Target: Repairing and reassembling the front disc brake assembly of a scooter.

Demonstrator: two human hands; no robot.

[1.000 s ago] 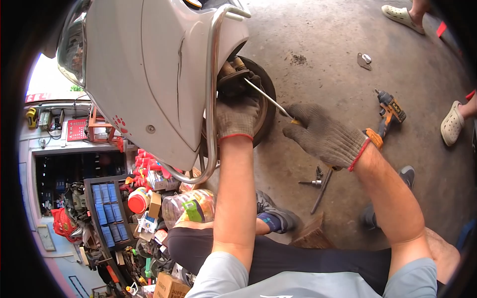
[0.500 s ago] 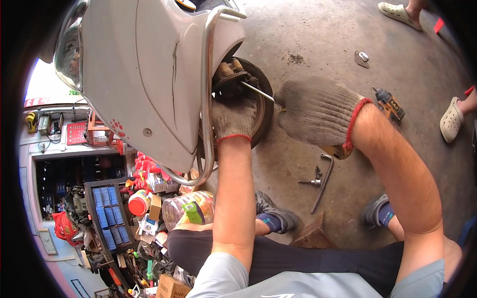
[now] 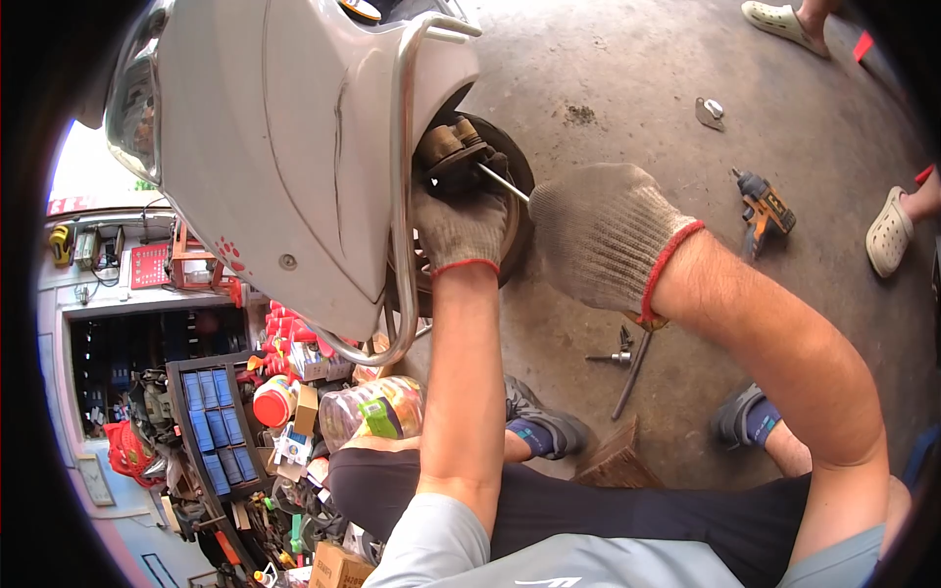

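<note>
My left hand [image 3: 461,227], in a grey knit glove with a red cuff, is wrapped round the lower side of a rusty, dark brake caliper [image 3: 453,157] at the scooter's front wheel; its fingertips are hidden. My gloved right hand [image 3: 613,230] is closed on a screwdriver [image 3: 503,182]; the handle is mostly covered by the glove. The bare metal shaft slants up and left, its tip at the caliper. Behind the caliper shows part of the wheel [image 3: 524,162]. The white scooter body [image 3: 304,118] with a curved metal crash bar [image 3: 403,186] stands to the left.
On the concrete floor lie a cordless driver [image 3: 765,208], a flat metal plate [image 3: 709,113], a long hex key [image 3: 632,377] and small metal parts [image 3: 618,357]. A wooden block [image 3: 619,456] sits between my feet. Bottles and boxes crowd the lower left. Another person's clogs [image 3: 889,235] are at right.
My right hand has moved slightly left and down toward the caliper, and less of the screwdriver shaft shows. My left hand keeps its hold.
</note>
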